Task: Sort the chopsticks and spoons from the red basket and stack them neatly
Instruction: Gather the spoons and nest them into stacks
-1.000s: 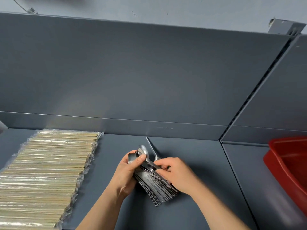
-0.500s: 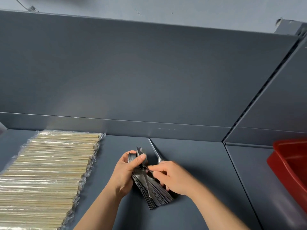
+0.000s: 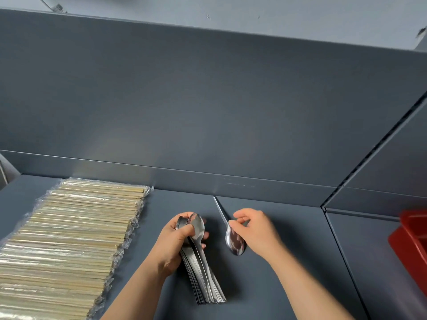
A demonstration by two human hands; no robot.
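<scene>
Hands: we saw two, one left and one right, both over the gray table (image 3: 288,269).
Left hand: our left hand (image 3: 174,247) was curled around the spoon pile, with the thumb pressed on the top spoon's round part.
Spoon pile: we saw one pile (image 3: 203,276) of shiny metal spoons. They were packed too tight for us to count. The round ends sat in the left hand and the handles spread out like a fan toward us, down at the table.
Right hand: our right hand (image 3: 257,228) pinched the loose spoon between the thumb and the fingertips, at the thin part just above its round end.
Loose spoon: we counted one (image 3: 235,243). It was just beside the pile but not touching it. Its round end pointed at us and its handle pointed away to the back wall (image 3: 208,100). We could not tell if it touched the table.
Chopsticks: we saw one big flat row (image 3: 69,245) on the left side of the table, well apart from the spoons. They lay side by side in clear plastic wraps. There were too many for us to count.
Red basket: we counted one (image 3: 410,248), far off at the right edge. Only a corner showed, so we could not see inside it.
</scene>
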